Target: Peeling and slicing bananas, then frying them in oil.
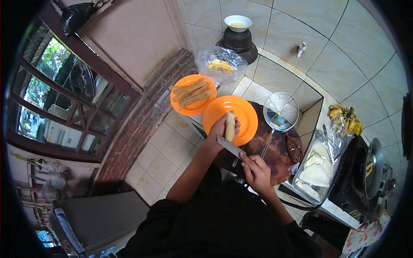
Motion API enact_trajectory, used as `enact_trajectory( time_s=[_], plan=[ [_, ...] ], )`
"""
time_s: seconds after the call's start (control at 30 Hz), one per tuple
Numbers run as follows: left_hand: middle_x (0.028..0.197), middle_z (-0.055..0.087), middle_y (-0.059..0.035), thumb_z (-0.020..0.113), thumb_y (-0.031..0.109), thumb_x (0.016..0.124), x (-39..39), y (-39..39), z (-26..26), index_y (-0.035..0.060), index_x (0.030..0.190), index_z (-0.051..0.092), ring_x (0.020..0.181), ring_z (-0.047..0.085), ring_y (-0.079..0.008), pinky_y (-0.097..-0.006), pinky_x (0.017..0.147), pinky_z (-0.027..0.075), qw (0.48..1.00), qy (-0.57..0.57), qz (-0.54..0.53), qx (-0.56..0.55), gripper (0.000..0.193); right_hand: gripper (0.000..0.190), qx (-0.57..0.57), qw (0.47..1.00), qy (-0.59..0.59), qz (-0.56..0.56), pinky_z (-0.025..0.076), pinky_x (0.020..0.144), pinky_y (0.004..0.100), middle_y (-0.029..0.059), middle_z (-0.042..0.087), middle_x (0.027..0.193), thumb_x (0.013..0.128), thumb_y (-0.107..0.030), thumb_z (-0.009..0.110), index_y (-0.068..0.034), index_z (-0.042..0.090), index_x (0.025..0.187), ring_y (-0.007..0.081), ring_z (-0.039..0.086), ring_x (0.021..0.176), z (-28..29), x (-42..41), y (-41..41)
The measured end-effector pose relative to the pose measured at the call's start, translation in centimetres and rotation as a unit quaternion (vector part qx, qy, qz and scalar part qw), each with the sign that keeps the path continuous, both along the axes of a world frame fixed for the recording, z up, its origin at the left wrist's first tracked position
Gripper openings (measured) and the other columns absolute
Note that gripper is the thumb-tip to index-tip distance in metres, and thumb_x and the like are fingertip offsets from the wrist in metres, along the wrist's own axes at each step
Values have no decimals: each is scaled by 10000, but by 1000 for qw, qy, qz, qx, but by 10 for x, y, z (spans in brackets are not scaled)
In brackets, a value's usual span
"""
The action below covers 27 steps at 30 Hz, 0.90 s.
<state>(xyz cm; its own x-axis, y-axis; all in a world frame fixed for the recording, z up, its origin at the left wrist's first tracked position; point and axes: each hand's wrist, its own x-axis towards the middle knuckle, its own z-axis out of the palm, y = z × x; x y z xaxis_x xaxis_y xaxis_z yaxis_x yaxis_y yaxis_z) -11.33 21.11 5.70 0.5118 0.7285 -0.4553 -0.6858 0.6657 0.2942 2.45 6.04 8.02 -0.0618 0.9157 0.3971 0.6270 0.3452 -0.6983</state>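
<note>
My left hand (220, 127) holds a peeled banana (230, 127) upright above an orange plate (213, 109) that carries no food. In my right hand (256, 171) is a knife with a broad flat blade (229, 147); its tip lies close to the banana's lower end, and whether it touches cannot be told. A second orange plate (176, 104), behind and to the left, bears several long brown fried rolls (193, 92). Beyond it, an open clear plastic bag (201, 64) contains yellow banana peels or pieces (221, 64).
A wire strainer (280, 111) rests on the brown board (263, 145), beside a brown packet (294, 149). At right are a clear tray of white wrappers (314, 174), a banana bunch (347, 119) and a pan (374, 171) on a black stove (347, 193). A white bowl (238, 22) tops a stone mortar (237, 40).
</note>
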Motion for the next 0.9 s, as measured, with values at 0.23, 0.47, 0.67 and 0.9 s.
enact_trajectory(
  time_s=[0.23,0.47,0.67,0.9],
  plan=[
    [872,534,-70,366,286,961,-3,2,-7,109,1130,441,697,536,-177,-278,591,477,1000,-24,-13,-10,256,349,-8,1000,3,5,482,593,314,68,542,779,758,-8,601,-86,624,1097,223,582,672,0,-1,4],
    [864,530,-57,400,270,956,-6,-3,-6,128,1105,489,722,534,-154,-264,627,490,996,-76,-53,-17,224,340,11,1000,4,12,481,593,308,73,543,773,739,11,610,-72,636,1068,223,578,671,-1,1,10],
    [880,528,-48,398,248,957,-6,-6,5,136,1094,501,743,531,-148,-273,673,458,991,-107,-68,-44,206,322,21,1000,-1,14,478,594,305,74,540,774,744,1,611,-79,643,1054,225,575,676,-1,3,13],
    [896,524,-35,392,255,958,-10,-6,6,141,1078,500,770,529,-141,-288,649,430,985,-133,-108,-13,198,309,-5,1000,21,18,478,605,303,70,544,780,752,-9,613,-94,649,1047,224,576,688,2,5,18]
  ],
)
